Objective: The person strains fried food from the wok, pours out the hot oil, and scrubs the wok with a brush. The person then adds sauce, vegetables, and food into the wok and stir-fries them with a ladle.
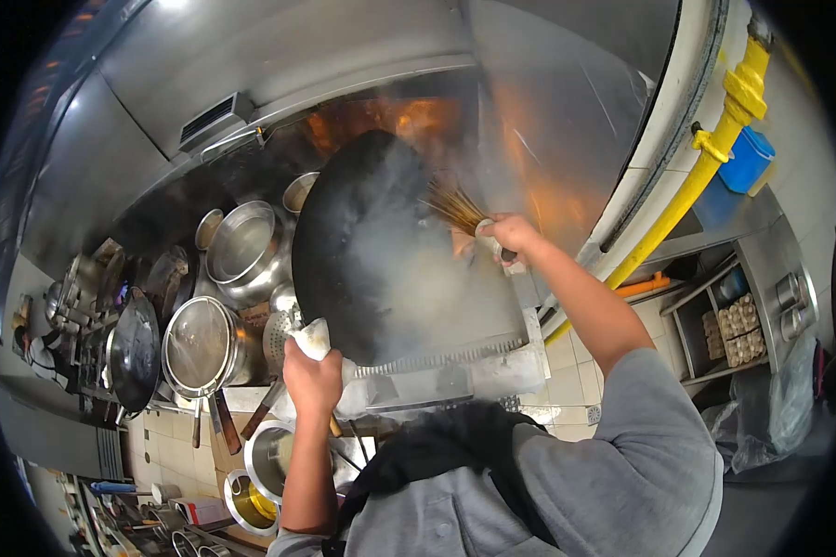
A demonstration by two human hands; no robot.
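A large black wok [348, 232] stands tilted over the stove, and steam hides much of its inside. My left hand [312, 379] is closed around a folded white cloth [312, 340] at the wok's near left rim. Whether the cloth grips the rim or a handle I cannot tell. At the wok's far right side, my right hand [514, 234] is closed on the bound handle of a bamboo wok brush [457, 206]. The bristles point left into the steam, and their tips are blurred.
Left of the wok sit a metal pot [243, 243], a round mesh strainer [198, 345] and a perforated ladle [277, 342]. A pot with yellow liquid [251, 501] stands lower left. At right run a yellow pipe [664, 218] and a shelf holding egg trays [741, 332].
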